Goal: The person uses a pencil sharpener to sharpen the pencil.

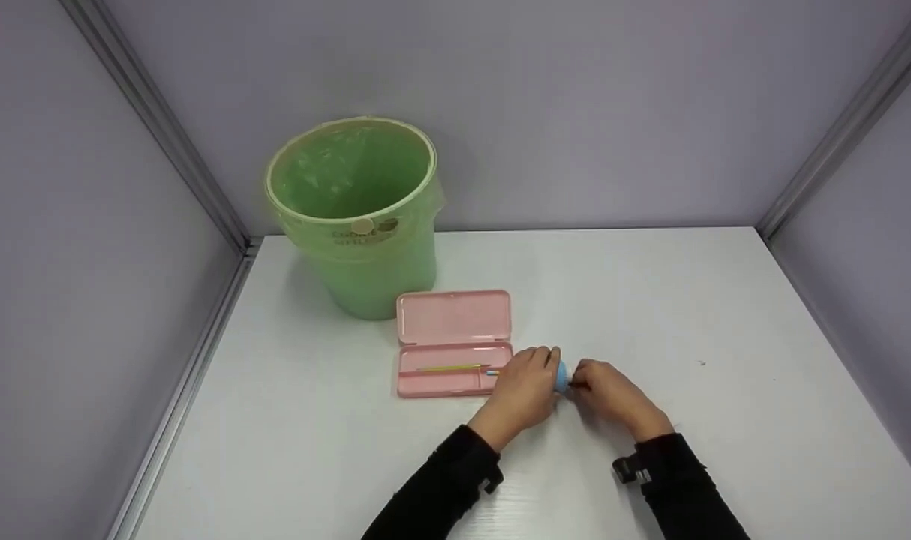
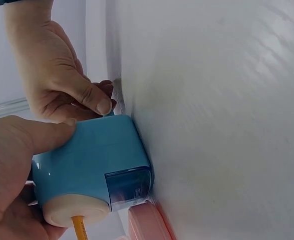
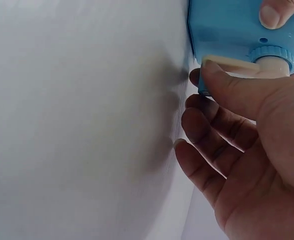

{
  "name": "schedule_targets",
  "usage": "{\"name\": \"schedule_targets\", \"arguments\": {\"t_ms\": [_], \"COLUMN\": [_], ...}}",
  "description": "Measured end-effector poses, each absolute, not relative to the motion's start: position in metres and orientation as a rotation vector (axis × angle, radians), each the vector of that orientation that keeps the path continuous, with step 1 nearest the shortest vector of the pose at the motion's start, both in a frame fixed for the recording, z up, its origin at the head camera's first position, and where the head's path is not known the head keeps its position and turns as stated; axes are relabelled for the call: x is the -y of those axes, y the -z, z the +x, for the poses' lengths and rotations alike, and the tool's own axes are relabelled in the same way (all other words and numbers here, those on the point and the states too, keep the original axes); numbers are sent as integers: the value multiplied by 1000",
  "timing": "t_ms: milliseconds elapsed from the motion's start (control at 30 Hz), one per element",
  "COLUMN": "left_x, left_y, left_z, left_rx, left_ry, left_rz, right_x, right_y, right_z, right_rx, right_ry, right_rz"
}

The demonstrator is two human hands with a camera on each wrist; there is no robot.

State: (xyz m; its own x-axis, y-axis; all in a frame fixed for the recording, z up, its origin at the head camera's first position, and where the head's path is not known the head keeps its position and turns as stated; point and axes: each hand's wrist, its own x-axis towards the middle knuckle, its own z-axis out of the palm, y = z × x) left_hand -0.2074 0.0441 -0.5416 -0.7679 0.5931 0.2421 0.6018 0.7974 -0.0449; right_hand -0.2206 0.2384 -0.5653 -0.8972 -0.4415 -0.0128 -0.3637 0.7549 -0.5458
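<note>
A blue crank pencil sharpener (image 2: 99, 147) stands on the table, with a dark clear shavings drawer (image 2: 129, 186) on its front. My left hand (image 1: 527, 386) grips its body from the side, thumb along the casing. From the cream-coloured front ring juts an orange pencil (image 2: 79, 228); its blue-tipped end shows in the head view beside my left hand. At the back of the sharpener, my right hand (image 1: 613, 391) pinches the small blue knob of the cream crank arm (image 3: 232, 65) between thumb and index finger. Its other fingers are loosely bent below the knob.
An open pink pencil case (image 1: 454, 316) lies left of the sharpener, holding a yellow pencil (image 1: 452, 367). Behind it a green lined trash bin (image 1: 380, 270) stands at the back left. Grey panels wall in the white table (image 1: 696, 300).
</note>
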Motion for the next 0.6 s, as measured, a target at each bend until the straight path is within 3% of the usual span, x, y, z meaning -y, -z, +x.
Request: {"name": "schedule_targets", "arguments": {"t_ms": [333, 600], "left_x": [-34, -9], "left_y": [542, 546], "left_z": [-210, -211], "left_rx": [2738, 2607], "left_ry": [217, 456], "left_rz": [-987, -969], "right_x": [-229, -218], "right_y": [541, 523], "right_z": [-218, -211], "right_rx": [-2864, -2929], "right_ry": [857, 946], "right_rz": [-512, -563]}}
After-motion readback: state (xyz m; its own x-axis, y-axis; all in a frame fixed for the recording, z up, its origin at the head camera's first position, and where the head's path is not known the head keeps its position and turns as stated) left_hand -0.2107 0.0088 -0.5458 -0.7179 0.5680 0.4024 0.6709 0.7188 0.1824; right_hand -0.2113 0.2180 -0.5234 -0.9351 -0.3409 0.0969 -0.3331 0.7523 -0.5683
